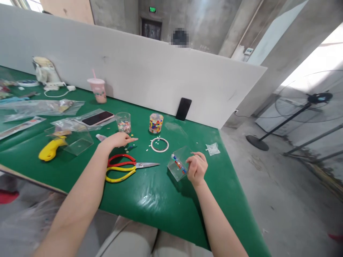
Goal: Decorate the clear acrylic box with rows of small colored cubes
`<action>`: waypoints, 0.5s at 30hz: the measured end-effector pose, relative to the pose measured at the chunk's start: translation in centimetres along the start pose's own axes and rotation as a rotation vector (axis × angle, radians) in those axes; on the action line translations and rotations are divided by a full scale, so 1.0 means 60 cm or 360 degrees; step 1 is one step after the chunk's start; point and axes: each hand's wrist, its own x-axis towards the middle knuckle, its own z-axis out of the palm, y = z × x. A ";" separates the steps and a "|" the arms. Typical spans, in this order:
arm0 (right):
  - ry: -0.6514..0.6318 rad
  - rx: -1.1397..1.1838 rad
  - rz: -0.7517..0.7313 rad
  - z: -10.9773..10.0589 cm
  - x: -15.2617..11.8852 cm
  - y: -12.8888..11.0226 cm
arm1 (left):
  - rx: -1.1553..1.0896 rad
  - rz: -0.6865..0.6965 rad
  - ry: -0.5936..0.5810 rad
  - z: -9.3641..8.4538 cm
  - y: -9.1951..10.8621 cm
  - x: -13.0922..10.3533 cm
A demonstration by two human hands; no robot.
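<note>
My right hand (197,167) is closed on a clear plastic box (177,174), which is tilted above the table. A row of small red, blue and white tiles (179,164) runs along one edge of it. My left hand (119,139) reaches over the table with its index finger stretched out, above a few loose tiles (130,146). Beside that hand stands a clear cup (123,123) partly filled with small coloured pieces. Scissors (134,165) with one red and one yellow handle lie between my arms.
A cup covered in coloured tiles (156,124) and a roll of white tape (160,151) are near the middle. To the left lie a yellow-handled tool (52,148), another clear box (79,141) and a phone (98,118). A black phone (183,109) leans on the white partition (150,71).
</note>
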 end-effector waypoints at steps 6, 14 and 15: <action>0.0011 -0.0121 0.0063 -0.001 -0.009 0.006 | 0.0059 -0.0105 0.0070 0.045 -0.037 -0.030; 0.0088 -0.0234 0.0136 0.011 -0.019 0.004 | 0.0082 0.0038 0.0264 0.090 -0.016 -0.012; 0.0097 -0.0248 0.0147 0.012 -0.020 0.003 | 0.0081 0.0054 0.0277 0.093 -0.014 -0.008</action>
